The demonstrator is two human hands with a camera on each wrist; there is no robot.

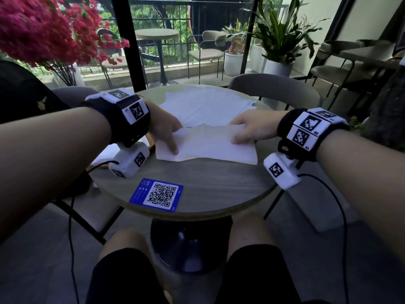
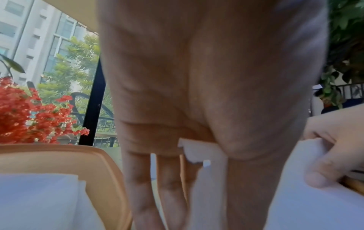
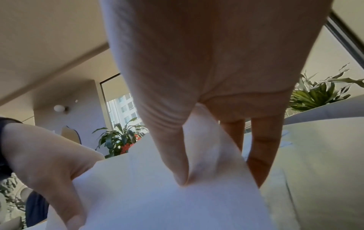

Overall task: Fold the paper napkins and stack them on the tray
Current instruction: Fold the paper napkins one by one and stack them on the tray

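On the round wooden tabletop, seen from the head camera, a spread of unfolded white napkins is laid across the far half, and a partly folded napkin is lain just in front of it, near the middle. This nearer napkin is held at both ends. Its left end is gripped by the left hand, with the thumb pressed down on top and the fingers tucked under the raised flap, as is shown in the left wrist view. Its right end is pinched by the right hand, the paper being caught between the thumb and the fingers in the right wrist view. At the left edge of the tabletop, a light wooden tray is seen beside the left hand, with a folded white napkin stack lying in it; in the head view the tray is mostly hidden by the left wrist. Near the front edge a blue QR-code card is laid flat, well apart from the napkins.
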